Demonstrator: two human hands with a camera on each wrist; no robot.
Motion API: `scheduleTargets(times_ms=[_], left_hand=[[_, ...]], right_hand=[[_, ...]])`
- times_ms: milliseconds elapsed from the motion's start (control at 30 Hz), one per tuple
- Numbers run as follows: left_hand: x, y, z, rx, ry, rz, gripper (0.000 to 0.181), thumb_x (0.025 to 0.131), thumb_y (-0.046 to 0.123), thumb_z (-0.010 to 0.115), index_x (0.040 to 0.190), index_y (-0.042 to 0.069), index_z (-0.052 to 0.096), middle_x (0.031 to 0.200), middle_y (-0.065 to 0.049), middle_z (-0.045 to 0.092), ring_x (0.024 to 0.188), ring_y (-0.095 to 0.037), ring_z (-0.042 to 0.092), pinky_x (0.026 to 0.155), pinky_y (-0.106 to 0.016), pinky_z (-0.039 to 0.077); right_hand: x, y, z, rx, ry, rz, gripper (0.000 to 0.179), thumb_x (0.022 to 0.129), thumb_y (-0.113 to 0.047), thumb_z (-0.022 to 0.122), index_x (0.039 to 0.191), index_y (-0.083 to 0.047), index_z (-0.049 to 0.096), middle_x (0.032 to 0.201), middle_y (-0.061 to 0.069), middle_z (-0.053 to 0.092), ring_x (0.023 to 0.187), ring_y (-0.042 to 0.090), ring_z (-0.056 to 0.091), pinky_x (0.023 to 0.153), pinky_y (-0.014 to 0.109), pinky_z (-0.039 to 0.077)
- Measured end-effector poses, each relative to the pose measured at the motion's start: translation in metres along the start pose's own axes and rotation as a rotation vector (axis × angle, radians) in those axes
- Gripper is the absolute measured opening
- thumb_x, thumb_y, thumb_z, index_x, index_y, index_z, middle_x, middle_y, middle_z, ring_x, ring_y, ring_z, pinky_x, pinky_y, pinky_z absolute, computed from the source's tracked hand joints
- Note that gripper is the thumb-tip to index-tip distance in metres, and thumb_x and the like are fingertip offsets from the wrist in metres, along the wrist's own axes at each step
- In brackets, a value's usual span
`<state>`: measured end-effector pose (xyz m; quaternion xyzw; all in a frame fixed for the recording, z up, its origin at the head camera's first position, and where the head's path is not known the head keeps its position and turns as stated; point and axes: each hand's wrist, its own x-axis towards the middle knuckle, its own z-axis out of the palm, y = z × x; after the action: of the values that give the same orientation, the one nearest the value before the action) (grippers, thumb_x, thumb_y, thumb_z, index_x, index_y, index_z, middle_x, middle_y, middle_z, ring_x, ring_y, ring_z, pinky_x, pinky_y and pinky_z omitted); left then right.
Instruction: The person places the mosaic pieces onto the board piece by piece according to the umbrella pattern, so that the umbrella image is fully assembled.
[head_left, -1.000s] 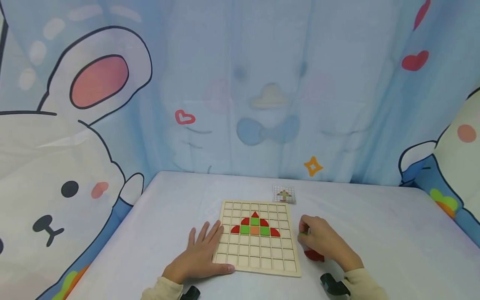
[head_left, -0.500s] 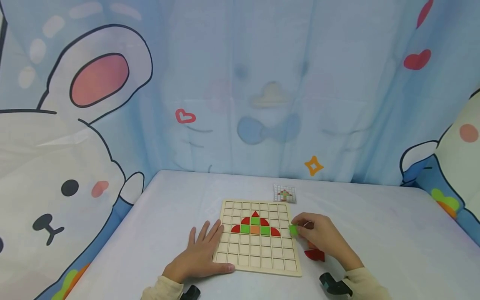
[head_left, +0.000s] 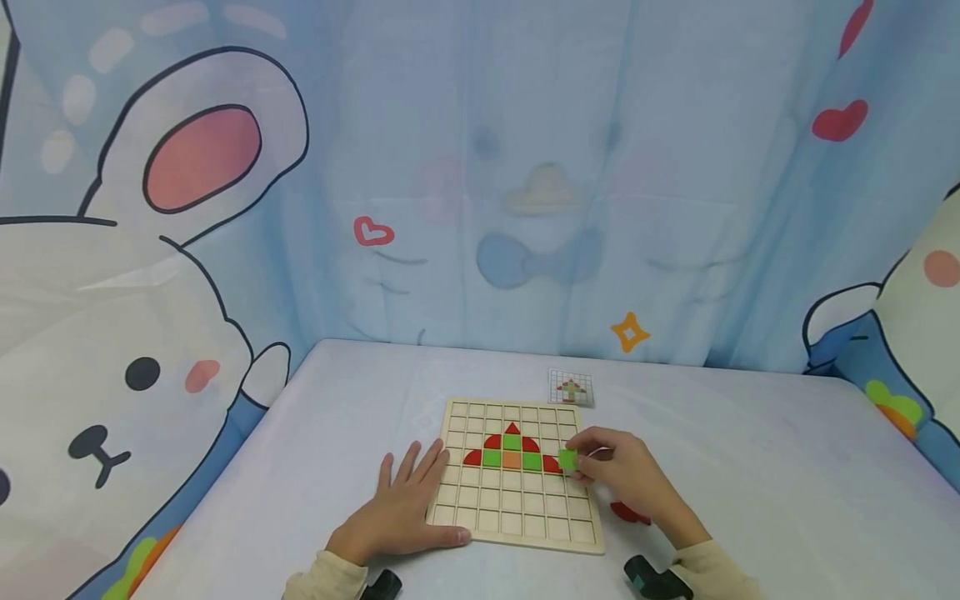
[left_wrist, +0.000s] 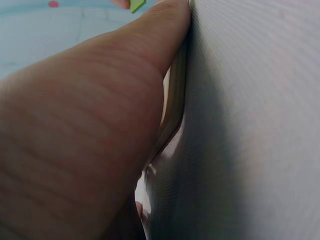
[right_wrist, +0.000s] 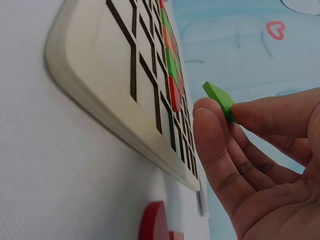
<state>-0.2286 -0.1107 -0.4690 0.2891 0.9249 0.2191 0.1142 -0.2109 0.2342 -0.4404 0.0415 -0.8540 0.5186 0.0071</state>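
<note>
In the head view, the right hand (head_left: pixel 621 467) is hovering at the right side of the gridded board (head_left: pixel 510 525), its fingers pinching a green tile (head_left: pixel 567 460) that's covering a bit of the last red quarter-round (head_left: pixel 551 463) from this angle. I'm guessing the step in hand is placing that tile; the next move is probably calling for squaring it up with a cell and laying it flat, but I'm not seeing which cell. The left hand (head_left: pixel 397 508) is bracing the board, fingers spread and touching its left edge, thumb resting at the near edge. A picture card (head_left: pixel 571 387) is lying just past the far edge, and a loose red piece (head_left: pixel 628 513) is sitting on the surface (head_left: pixel 735 467) by the right hand. In the left wrist view, the left hand is blocking nearly everything, so I can't tell the finger state from there; a green sliver is peeking in up top. In the right wrist view, the tile is tilting, one corner pointing up-left in that view, with a gap showing to the board. It's looking squarish, so no obvious long axis.
</note>
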Motion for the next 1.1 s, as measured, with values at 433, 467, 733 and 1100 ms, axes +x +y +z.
scheduleTargets(times_ms=[433,467,733,1100], left_hand=[[-0.002,-0.002,-0.002,-0.005,-0.008,-0.008,0.118,0.091,0.074,0.069,0.171,0.002,0.019,0.179,-0.014,0.009,0.163,-0.044,0.000,0.120,-0.074,-0.005],[-0.002,-0.002,-0.002,-0.008,-0.008,-0.007,0.119,0.091,0.074,0.070,0.171,0.002,0.019,0.179,-0.014,0.009,0.162,-0.044,-0.001,0.120,-0.074,-0.005],[-0.001,-0.004,-0.002,-0.010,-0.005,-0.001,0.118,0.091,0.074,0.070,0.171,0.003,0.019,0.179,-0.013,0.008,0.163,-0.043,-0.002,0.120,-0.073,-0.005],[-0.001,0.002,-0.003,-0.005,-0.003,-0.004,0.117,0.092,0.073,0.069,0.171,0.003,0.019,0.179,-0.013,0.008,0.163,-0.042,-0.001,0.121,-0.073,-0.005]], right_hand=[[0.001,-0.007,0.033,0.029,-0.051,-0.074,0.015,0.096,0.007,0.070,0.110,0.003,0.075,0.095,0.010,0.072,0.078,0.022,0.073,0.067,0.032,0.062],[0.001,-0.007,0.035,0.024,-0.054,-0.077,0.015,0.096,0.007,0.071,0.110,0.003,0.075,0.094,0.009,0.072,0.077,0.022,0.073,0.067,0.032,0.062],[-0.001,-0.011,0.043,0.075,-0.085,-0.105,0.015,0.096,0.007,0.070,0.111,0.006,0.074,0.088,0.009,0.069,0.075,0.025,0.074,0.068,0.033,0.062],[-0.002,-0.017,0.062,0.023,-0.087,-0.102,0.017,0.094,0.011,0.069,0.107,0.003,0.075,0.083,0.005,0.072,0.069,0.019,0.071,0.066,0.029,0.060]])
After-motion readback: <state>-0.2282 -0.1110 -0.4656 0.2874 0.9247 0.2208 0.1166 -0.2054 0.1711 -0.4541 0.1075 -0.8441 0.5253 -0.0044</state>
